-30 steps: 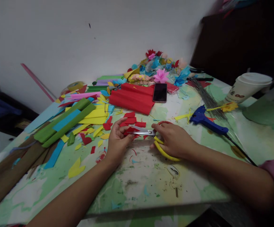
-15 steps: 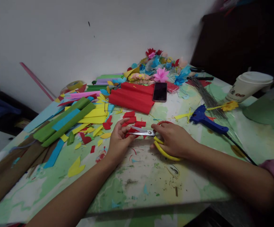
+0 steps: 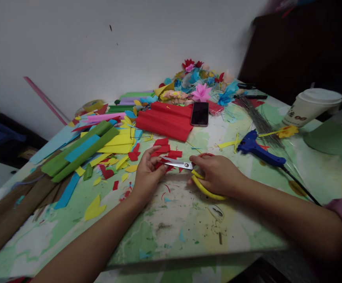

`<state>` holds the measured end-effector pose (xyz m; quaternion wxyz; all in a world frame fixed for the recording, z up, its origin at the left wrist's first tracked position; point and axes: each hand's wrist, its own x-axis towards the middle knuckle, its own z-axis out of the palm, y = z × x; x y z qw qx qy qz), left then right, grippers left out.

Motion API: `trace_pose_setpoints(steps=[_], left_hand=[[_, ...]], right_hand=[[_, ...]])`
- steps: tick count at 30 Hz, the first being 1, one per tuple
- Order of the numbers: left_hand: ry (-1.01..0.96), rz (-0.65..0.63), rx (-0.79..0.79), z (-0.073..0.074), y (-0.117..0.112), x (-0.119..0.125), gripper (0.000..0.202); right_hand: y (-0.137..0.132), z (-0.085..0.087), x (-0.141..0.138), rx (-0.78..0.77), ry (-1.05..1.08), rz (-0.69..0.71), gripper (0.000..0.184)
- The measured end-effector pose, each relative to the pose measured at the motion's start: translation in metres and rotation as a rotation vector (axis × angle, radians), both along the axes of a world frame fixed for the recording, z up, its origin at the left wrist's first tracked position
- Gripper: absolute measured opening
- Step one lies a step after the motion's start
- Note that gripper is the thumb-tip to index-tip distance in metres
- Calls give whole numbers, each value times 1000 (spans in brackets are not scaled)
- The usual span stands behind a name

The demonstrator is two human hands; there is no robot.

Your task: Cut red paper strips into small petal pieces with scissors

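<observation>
Left hand (image 3: 148, 175) pinches a small, mostly hidden scrap of red paper (image 3: 167, 168) by the tips of the scissors (image 3: 182, 165); right hand (image 3: 221, 175) curls round their handles, one yellow and one red. Their silver blades stand slightly parted and point to nine o'clock over the worktop (image 3: 188, 236), at five o'clock from the red sheet (image 3: 165, 122). A blue glue gun (image 3: 259, 149) lies between two and three o'clock from them.

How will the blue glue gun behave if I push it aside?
The blue glue gun looks stiff, judging by its hard-edged body. Its angular shape should make it slide rather than roll. The black cord trailing from its handle may make it swing or tug back.
</observation>
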<state>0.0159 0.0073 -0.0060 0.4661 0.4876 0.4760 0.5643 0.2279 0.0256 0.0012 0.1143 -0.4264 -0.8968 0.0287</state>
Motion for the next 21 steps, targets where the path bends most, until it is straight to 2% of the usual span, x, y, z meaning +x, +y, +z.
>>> trace_pose_setpoints(steps=[10, 21], left_hand=[[13, 39, 58, -6, 3, -4, 50], [-29, 68, 71, -5, 5, -5, 49]], right_hand=[[0, -2, 1, -28, 1, -14, 47], [0, -5, 1, -39, 16, -1, 45]])
